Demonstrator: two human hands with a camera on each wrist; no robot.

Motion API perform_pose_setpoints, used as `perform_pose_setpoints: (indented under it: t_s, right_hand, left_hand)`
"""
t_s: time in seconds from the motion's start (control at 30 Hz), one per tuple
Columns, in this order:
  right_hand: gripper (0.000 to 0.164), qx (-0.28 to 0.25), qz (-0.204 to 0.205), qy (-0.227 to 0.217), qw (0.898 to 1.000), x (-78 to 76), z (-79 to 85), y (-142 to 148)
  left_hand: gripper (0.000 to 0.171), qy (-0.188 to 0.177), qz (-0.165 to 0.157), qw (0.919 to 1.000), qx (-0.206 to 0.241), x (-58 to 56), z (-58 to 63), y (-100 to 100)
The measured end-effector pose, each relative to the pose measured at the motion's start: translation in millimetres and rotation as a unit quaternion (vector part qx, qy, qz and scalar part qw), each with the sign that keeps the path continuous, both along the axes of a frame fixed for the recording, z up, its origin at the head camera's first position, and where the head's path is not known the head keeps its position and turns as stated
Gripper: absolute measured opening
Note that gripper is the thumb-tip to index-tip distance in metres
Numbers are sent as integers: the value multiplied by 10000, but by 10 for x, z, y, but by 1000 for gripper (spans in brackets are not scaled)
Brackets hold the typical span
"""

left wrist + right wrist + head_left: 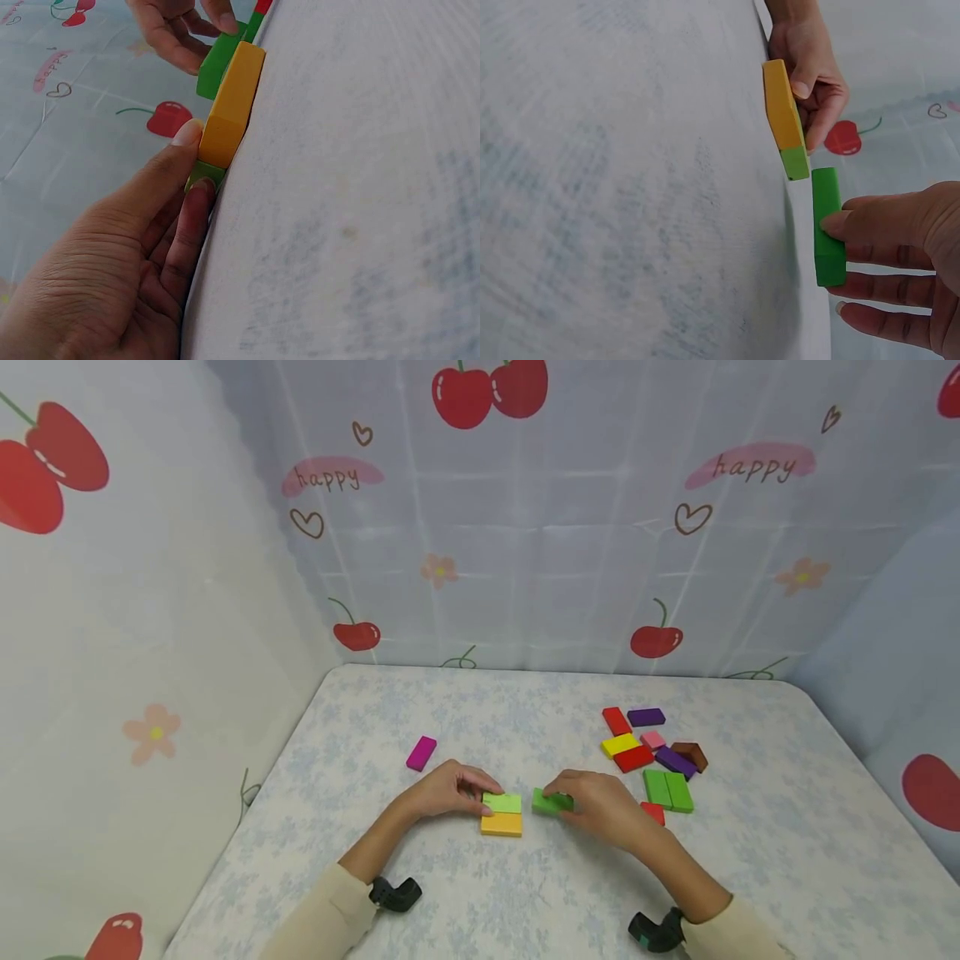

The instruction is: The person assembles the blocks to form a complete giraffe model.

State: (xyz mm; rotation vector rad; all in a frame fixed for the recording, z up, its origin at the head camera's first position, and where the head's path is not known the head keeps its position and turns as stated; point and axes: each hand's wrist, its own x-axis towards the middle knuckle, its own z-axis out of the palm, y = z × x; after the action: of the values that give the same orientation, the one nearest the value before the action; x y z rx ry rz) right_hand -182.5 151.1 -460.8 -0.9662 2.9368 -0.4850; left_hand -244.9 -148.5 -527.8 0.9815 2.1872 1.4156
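Note:
My left hand (450, 792) pinches a light green block (504, 802) at its left end, thumb and fingers at its edges. Along the near side of that block lies a yellow-orange block (501, 825), the two long sides together on the table. Just to the right, my right hand (600, 806) holds a green block (547, 802) between thumb and fingers. A narrow gap parts this block from the light green one in the head view. In the right wrist view the green block (828, 225) shows its long side, the thumb pressed on it.
A magenta block (422, 753) lies on the table beyond my left hand. To the right are several loose blocks: red (633, 758), yellow (620, 744), purple (647, 717), pink (653, 740), brown (693, 753), and two green blocks (668, 791) side by side. A printed curtain (525, 568) stands behind the table.

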Motion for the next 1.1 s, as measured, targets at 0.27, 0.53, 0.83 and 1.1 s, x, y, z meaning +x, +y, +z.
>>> perform_pose_setpoints:
  t_s: [0.27,0.53,0.83,1.1]
  right_hand:
    - [30,-34,131,24,9999,8,-99,-62]
    - [34,151,-215,-170,9995,20,-78,-51]
    - [29,-143,-748,-812,9938,-1,-13,11]
    - [26,-217,-312,-416,9984,-21,-61,-14]
  left_hand:
    - [31,-33,-31,10000,74,-2,-12,-20]
    - [31,35,-90,9999,113,-14,-21,-17]
    - [32,46,-85,9999,122,-20,-35,-16]
    - [32,1,-97,9999,139,-15,-30,-16]
